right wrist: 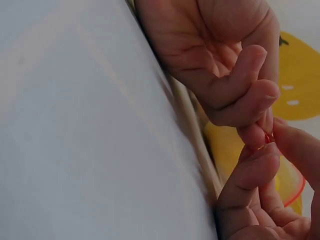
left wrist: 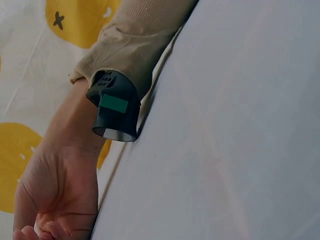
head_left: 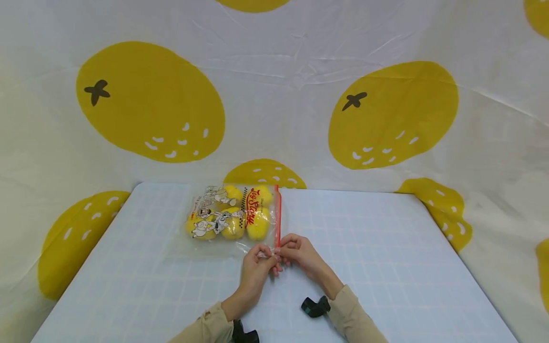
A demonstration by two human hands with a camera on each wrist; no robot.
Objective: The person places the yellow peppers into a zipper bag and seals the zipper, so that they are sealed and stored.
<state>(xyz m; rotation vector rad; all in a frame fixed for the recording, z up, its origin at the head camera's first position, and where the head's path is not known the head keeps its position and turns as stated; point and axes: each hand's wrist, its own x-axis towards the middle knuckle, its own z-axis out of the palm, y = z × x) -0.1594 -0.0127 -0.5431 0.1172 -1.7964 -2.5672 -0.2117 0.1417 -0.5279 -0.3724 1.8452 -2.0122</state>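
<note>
A clear zip bag [head_left: 240,244] with Toy Story print and a red zip strip [head_left: 278,214] lies flat at the back of the table, its strip on the right side. Several round yellow pieces [head_left: 258,224], like lemons, show through the plastic. Both hands meet at the strip's near end. From the left, my left hand [head_left: 256,269] pinches the bag's corner between thumb and fingertips. My right hand [head_left: 303,255] pinches the strip's end from the right. The right wrist view shows the fingertips close together around a small red bit of the strip [right wrist: 269,138].
The table [head_left: 386,252] has a pale checked cover. Behind it hangs a white cloth [head_left: 274,119] printed with big yellow fruit. A dark wrist camera [head_left: 315,307] sits by the right cuff, another wrist camera [head_left: 244,333] by the left cuff.
</note>
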